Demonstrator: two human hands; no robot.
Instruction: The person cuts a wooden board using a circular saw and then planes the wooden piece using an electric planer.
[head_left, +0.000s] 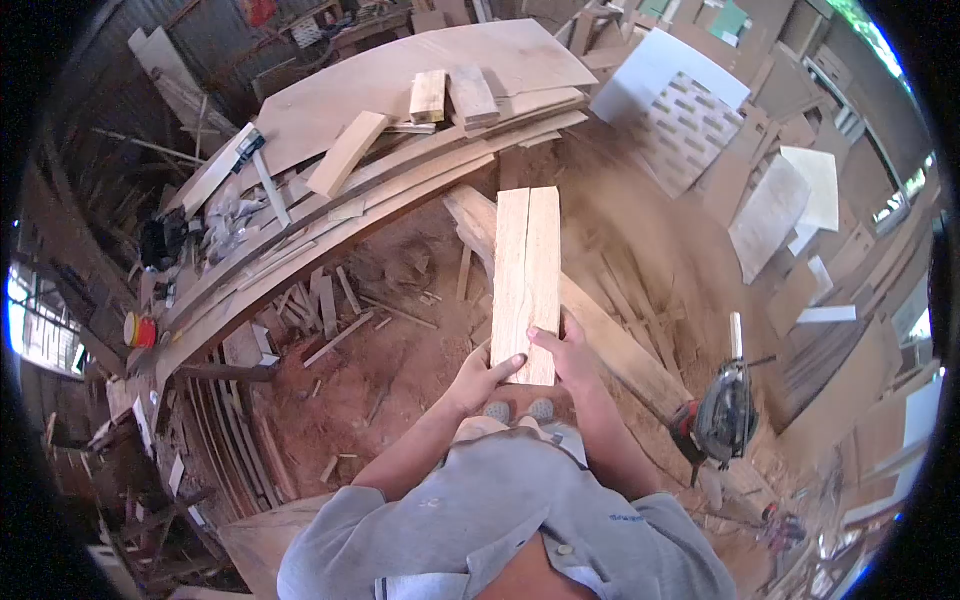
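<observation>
One board, right of the counter, points lengthwise away from the body, its near end gripped by the left hand, nearer the counter, and the right hand.

The long wood table is holding a big flat board. Three short wood blocks are lying on top, and crinkly plastic is sitting near a clamp.
</observation>
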